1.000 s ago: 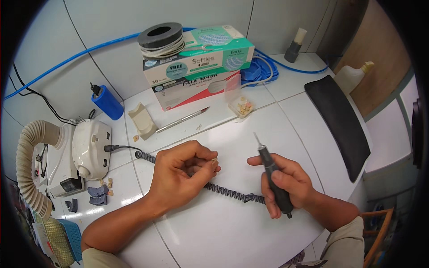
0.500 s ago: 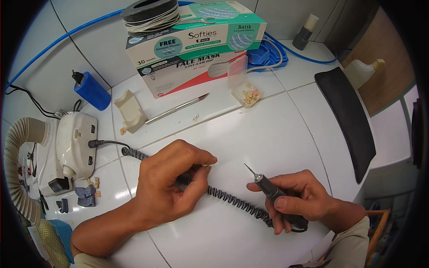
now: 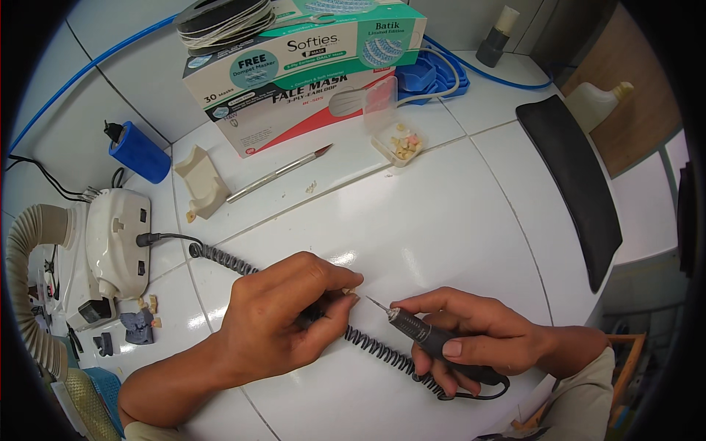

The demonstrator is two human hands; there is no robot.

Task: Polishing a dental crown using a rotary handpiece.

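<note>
My right hand (image 3: 485, 334) is closed around a black rotary handpiece (image 3: 426, 336), whose thin metal bur (image 3: 376, 303) points left and up. The bur's tip is a short gap from the fingertips of my left hand (image 3: 290, 312). Thumb and forefinger of that hand are pinched together, with a tiny pale bit showing between them; its kind cannot be made out. A black coiled cord (image 3: 382, 353) passes beneath my left hand, linking the handpiece to a white control unit (image 3: 118, 242) on the left.
Beyond my hands lie a craft knife (image 3: 279, 173), a cream block (image 3: 200, 182) and a clear box of small tooth-like pieces (image 3: 401, 143). Stacked mask boxes (image 3: 309, 95) carry a wire spool (image 3: 224, 26). A blue cylinder (image 3: 140, 152) stands left; a black pad (image 3: 570, 191) lies right.
My right hand has brought the handpiece left and slightly down, so the bur is closer to my left fingertips. My left hand has shifted slightly lower. The whole view has tilted a little.
</note>
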